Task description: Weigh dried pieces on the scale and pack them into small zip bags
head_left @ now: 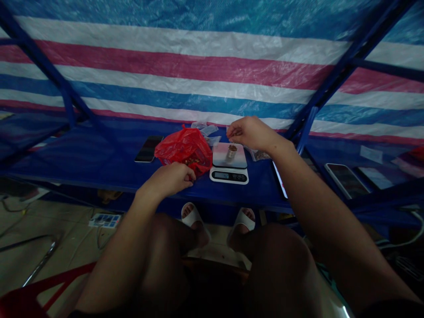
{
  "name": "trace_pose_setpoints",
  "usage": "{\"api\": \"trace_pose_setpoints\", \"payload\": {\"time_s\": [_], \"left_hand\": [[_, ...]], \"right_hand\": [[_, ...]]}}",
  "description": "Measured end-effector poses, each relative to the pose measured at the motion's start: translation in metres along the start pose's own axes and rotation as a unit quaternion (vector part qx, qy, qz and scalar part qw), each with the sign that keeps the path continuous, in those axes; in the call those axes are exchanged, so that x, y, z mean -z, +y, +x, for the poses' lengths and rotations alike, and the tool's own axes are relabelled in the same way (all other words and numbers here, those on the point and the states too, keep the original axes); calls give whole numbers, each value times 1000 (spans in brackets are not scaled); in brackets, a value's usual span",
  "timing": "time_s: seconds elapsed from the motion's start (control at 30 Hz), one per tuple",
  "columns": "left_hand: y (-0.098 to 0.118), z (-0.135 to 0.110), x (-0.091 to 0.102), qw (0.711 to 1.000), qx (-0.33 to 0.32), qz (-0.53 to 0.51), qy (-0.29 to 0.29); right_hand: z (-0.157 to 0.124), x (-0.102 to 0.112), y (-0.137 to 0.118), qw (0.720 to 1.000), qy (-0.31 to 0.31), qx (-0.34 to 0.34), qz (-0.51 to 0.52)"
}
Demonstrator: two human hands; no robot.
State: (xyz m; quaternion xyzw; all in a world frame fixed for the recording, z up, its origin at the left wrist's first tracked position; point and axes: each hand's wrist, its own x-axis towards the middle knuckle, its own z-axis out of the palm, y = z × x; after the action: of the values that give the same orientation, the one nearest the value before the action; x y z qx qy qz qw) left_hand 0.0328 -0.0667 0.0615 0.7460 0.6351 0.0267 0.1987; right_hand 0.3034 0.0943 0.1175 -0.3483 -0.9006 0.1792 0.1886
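"What's nearest?"

"The left hand (168, 179), curled closed against one red plastic bag (185, 150). I can't tell if it's gripping."

"The right hand (248, 133)?"

"Fingertips pinched together just behind one digital scale (228, 175), which carries one small cup (231, 153) of brown bits."

"What else is on the blue counter (99, 163)?"

"Two small clear bags (205, 129), one behind the red bag, one beside the scale. One phone (149, 149) left of the red bag, two more phones (346, 180) far right."

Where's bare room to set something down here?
Bare blue table lies left of the phone, and a strip between the scale and the near edge. It's crowded at the red bag, which touches the scale, under the left hand.
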Motion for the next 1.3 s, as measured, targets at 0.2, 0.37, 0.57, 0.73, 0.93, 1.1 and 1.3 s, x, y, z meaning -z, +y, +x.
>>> {"api": "trace_pose_setpoints", "payload": {"time_s": [0.2, 0.37, 0.57, 0.73, 0.93, 1.1, 1.3], "left_hand": [[-3, 5, -8, 999, -20, -15, 26], [12, 8, -2, 986, -117, -102, 56], [33, 26, 14, 964, -151, -170, 140], [41, 73, 14, 954, -160, -169, 190], [53, 123, 9, 954, -169, -153, 194], [55, 134, 7, 954, -184, -139, 189], [56, 136, 5, 960, -177, -100, 190]], "right_hand": [[0, -3, 10, 999, -27, 3, 21], [0, -6, 17, 997, -61, -10, 34], [1, -7, 19, 997, -69, -11, 31], [3, -8, 19, 999, -41, -11, -5], [1, -6, 22, 999, -41, -14, 7], [-5, -6, 30, 996, -18, -19, 80], [-14, -16, 32, 986, 11, -32, 163]]}}
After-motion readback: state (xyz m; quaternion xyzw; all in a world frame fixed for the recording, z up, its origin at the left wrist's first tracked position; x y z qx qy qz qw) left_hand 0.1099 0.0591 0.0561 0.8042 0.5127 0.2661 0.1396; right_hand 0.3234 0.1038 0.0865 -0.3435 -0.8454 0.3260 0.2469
